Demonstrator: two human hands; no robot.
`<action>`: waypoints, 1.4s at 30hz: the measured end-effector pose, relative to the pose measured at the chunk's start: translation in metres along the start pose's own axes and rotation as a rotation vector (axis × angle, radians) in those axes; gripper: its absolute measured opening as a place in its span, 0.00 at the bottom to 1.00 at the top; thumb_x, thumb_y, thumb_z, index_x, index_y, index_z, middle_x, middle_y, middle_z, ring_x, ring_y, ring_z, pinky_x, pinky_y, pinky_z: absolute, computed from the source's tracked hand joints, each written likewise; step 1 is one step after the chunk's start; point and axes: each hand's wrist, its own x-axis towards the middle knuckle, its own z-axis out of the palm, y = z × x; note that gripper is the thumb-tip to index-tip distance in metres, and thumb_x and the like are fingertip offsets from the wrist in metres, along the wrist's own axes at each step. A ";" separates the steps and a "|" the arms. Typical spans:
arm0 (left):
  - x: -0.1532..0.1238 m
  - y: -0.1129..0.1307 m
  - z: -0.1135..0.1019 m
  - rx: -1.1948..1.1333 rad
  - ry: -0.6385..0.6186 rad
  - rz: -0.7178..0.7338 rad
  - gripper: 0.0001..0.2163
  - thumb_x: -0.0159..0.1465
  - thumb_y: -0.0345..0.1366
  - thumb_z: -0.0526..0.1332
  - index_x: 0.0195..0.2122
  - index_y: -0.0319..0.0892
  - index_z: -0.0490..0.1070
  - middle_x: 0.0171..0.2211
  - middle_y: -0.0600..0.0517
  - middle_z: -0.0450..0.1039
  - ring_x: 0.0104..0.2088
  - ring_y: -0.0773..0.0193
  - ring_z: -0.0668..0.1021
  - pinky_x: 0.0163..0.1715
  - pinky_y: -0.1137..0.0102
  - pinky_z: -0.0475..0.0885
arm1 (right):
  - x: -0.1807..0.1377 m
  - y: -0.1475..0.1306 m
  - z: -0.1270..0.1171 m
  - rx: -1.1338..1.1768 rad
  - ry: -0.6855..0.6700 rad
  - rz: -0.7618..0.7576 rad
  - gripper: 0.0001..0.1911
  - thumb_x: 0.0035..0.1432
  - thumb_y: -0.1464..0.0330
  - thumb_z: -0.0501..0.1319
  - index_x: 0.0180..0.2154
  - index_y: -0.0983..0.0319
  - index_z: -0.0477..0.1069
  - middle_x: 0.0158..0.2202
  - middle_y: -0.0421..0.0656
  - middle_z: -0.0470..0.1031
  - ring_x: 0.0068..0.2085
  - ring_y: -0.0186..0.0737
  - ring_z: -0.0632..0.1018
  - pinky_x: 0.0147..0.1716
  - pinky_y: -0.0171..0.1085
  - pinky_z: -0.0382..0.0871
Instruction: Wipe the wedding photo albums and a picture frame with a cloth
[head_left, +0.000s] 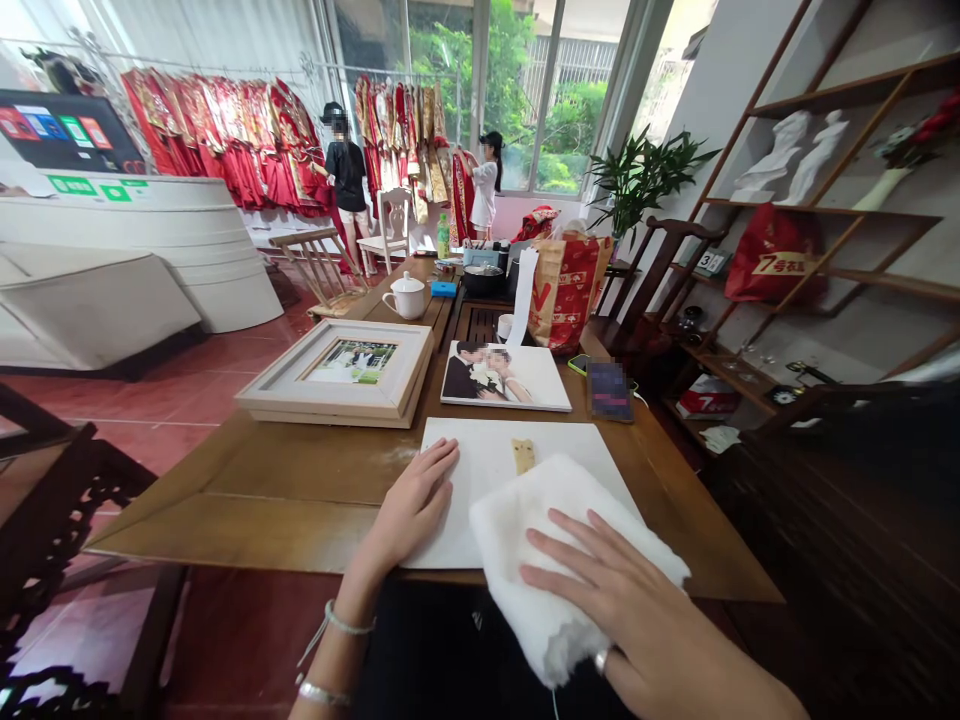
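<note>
A white flat panel lies on the wooden table in front of me, with a small tan plate with dark spots on its face. My left hand rests on the panel's left side, fingers stretched out, holding nothing. Over the panel's right side is a folded white cloth, whose near corner hangs past the table edge. Flat on top of the cloth lies my right hand, fingers spread; its thumb is not clearly visible. Beyond the panel is a wedding photo print on a board.
Stacked frames stand at left on the table, behind them a white lidded cup. A phone and paper bag are at right. Two people stand by clothes racks. Shelves rise at right.
</note>
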 end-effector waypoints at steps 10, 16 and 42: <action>-0.001 0.003 -0.002 -0.062 0.007 -0.042 0.20 0.69 0.35 0.45 0.60 0.43 0.64 0.63 0.50 0.62 0.65 0.60 0.60 0.65 0.58 0.52 | 0.071 0.030 -0.002 -0.176 0.242 0.173 0.38 0.46 0.78 0.53 0.61 0.61 0.61 0.66 0.45 0.56 0.66 0.52 0.51 0.64 0.54 0.46; 0.000 0.002 -0.001 -0.133 0.033 -0.053 0.19 0.69 0.36 0.46 0.58 0.43 0.66 0.62 0.50 0.63 0.64 0.60 0.61 0.64 0.57 0.54 | 0.091 -0.022 0.028 -0.152 0.257 -0.013 0.34 0.52 0.73 0.55 0.62 0.73 0.58 0.66 0.55 0.52 0.67 0.57 0.48 0.65 0.54 0.39; 0.001 0.003 -0.001 0.007 0.021 -0.026 0.19 0.66 0.34 0.51 0.58 0.45 0.67 0.61 0.49 0.64 0.63 0.55 0.64 0.63 0.56 0.56 | 0.156 0.030 -0.030 0.031 0.225 -0.037 0.23 0.56 0.73 0.52 0.53 0.65 0.69 0.54 0.49 0.73 0.54 0.49 0.72 0.52 0.43 0.63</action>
